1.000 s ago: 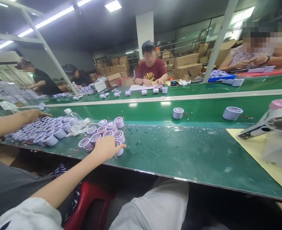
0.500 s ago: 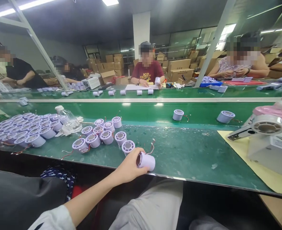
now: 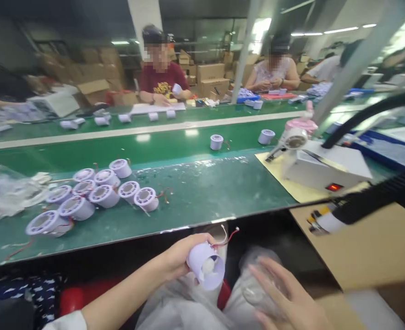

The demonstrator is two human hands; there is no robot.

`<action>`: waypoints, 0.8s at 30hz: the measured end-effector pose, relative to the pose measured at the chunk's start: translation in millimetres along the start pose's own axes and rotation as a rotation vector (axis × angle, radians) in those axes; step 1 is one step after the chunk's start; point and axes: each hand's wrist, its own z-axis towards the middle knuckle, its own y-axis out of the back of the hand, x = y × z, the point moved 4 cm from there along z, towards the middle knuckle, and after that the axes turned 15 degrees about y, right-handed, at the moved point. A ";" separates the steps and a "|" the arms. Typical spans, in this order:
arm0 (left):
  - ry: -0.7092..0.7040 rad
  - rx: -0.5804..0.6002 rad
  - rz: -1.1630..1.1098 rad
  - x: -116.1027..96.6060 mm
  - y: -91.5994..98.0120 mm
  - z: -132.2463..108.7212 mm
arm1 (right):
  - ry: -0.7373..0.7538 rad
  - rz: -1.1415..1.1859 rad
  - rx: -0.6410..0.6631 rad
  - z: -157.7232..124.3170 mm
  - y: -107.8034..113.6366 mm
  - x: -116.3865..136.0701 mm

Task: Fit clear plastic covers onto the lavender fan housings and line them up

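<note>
My left hand [image 3: 185, 256] grips a lavender cylindrical fan housing [image 3: 205, 268] above my lap, just off the table's front edge. The housing is tilted with its open end toward me, showing a whitish round part inside; thin red and white wires with small connectors stick out behind it. Lower right, my right hand [image 3: 285, 293] is smeared by motion, its fingers stretched out and apart, with no held thing discernible. On the green table [image 3: 205, 192], several similar fan housings [image 3: 103, 195] stand grouped at the left, with wires trailing from them.
Two fan housings [image 3: 216, 142] stand on the green conveyor belt [image 3: 175, 144]. At right are a grey box with a lit red switch [image 3: 333, 187], a white-and-pink handheld fan [image 3: 296, 138] and a black hose [image 3: 377, 197] with a tool end. Co-workers [image 3: 164, 87] sit opposite.
My left hand has brought the fan housing off the table edge toward my lap and turned its open end to me. My right hand has come into view. The view has swung right.
</note>
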 end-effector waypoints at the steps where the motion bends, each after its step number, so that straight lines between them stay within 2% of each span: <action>1: 0.057 0.076 0.069 2.5 -10.8 7.4 | 0.038 -0.102 -0.021 10.2 3.4 8.7; 3: 0.068 0.177 0.326 -0.1 -30.7 17.6 | 0.008 -0.248 0.009 25.8 5.2 16.2; 4: 0.020 0.191 0.480 -4.7 -39.2 20.1 | -0.024 -0.280 0.029 29.9 5.4 16.5; 6: -0.146 0.143 0.746 -17.6 -52.7 20.9 | -0.131 -0.225 0.075 29.8 6.0 12.7; 9: -0.377 -0.008 0.912 -31.5 -64.0 18.5 | -0.357 0.106 0.071 17.9 11.2 6.2; 13: -0.505 -0.072 0.896 -24.5 -66.7 28.1 | -0.639 0.476 -0.127 4.8 23.8 0.7; 17: -0.518 -0.004 0.917 -11.8 -64.2 42.4 | -0.828 0.645 -0.310 -4.0 26.1 -10.4; 19: -0.487 0.066 0.896 -10.2 -64.1 44.1 | -0.883 0.718 -0.379 -8.0 24.0 -15.9; 22: -0.369 0.190 0.765 -10.5 -65.3 41.9 | -0.961 0.870 -0.462 -13.6 19.7 -19.9; 24: -0.279 0.249 0.641 -9.5 -66.1 40.4 | -0.938 0.938 -0.468 -15.1 17.9 -18.3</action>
